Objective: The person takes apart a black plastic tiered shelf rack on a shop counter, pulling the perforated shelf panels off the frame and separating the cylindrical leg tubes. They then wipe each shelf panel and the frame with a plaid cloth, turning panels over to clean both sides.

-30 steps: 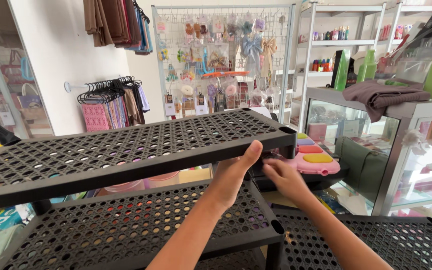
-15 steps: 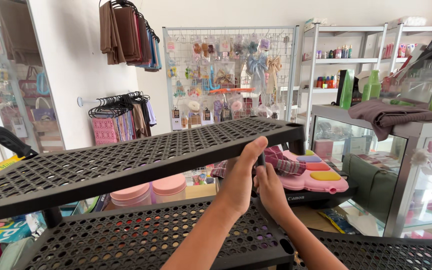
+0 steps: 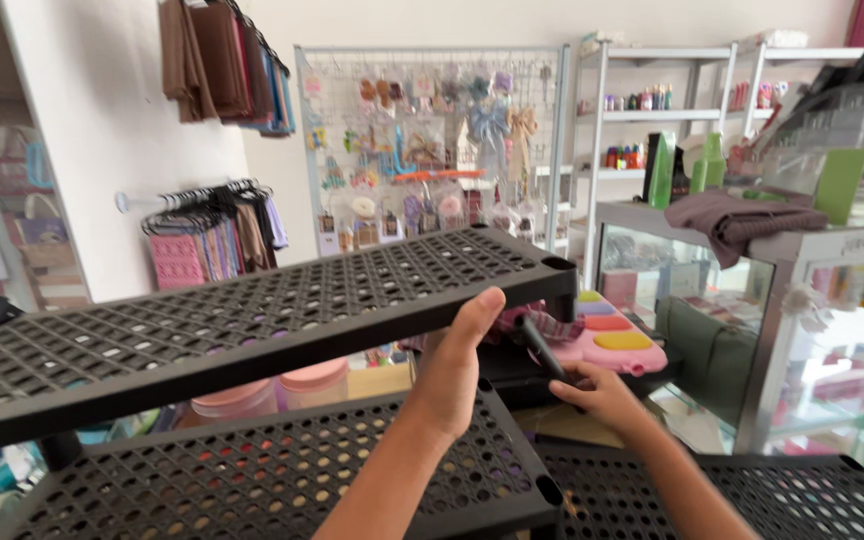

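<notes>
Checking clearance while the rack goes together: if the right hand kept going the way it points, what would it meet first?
The right hand points up-left, holding a black post; the upper shelf corner's underside likely comes first, though depth is unclear.

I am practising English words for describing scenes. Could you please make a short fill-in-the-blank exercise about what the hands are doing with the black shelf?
1. The left hand grips the front edge of the upper black ____ shelf.
2. The right hand holds a black ____ under the shelf's corner.
3. Behind the hands lies a ____ tray with coloured pads.
4. A brown cloth lies on the ____ cabinet.

Missing words: perforated; pole; pink; glass
</notes>
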